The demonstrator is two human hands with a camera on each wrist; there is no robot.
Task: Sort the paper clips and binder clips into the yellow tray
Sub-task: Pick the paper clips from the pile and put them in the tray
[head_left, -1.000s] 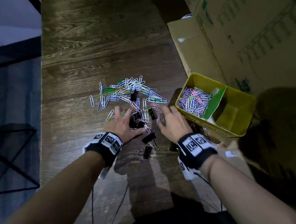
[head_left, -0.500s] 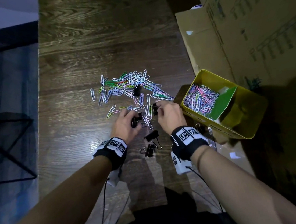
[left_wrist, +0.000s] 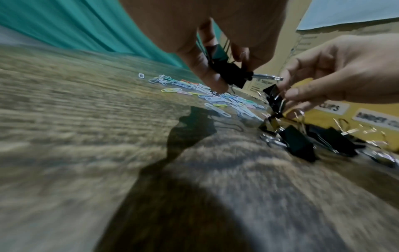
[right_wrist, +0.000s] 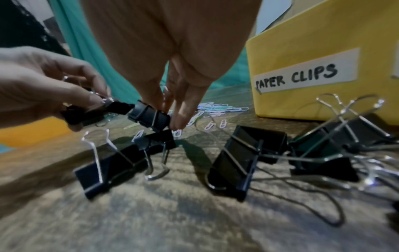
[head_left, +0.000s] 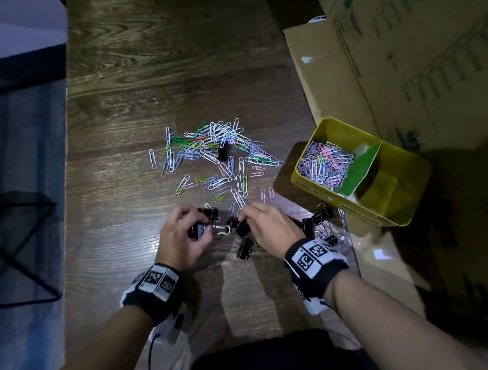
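Black binder clips (head_left: 245,248) lie on the wooden table near me, more of them (head_left: 310,223) beside the yellow tray (head_left: 321,191). My left hand (head_left: 202,227) grips black binder clips (left_wrist: 235,78) just above the table. My right hand (head_left: 248,219) pinches another binder clip (right_wrist: 149,116) between thumb and fingertips (right_wrist: 179,119), close to the left hand (right_wrist: 86,102). Coloured paper clips (head_left: 215,151) lie scattered farther out. The tray's left compartment holds paper clips (head_left: 325,164), behind a green divider (head_left: 361,169).
Large cardboard boxes (head_left: 403,47) stand along the right, behind and beside the tray. The table's left edge (head_left: 70,179) drops to the floor, where a black metal frame (head_left: 16,239) stands. A "PAPER CLIPS" label (right_wrist: 302,76) is on the tray's front wall.
Both hands were spread flat over the clips, then curled round binder clips and drew back toward me, lifting them just off the table.
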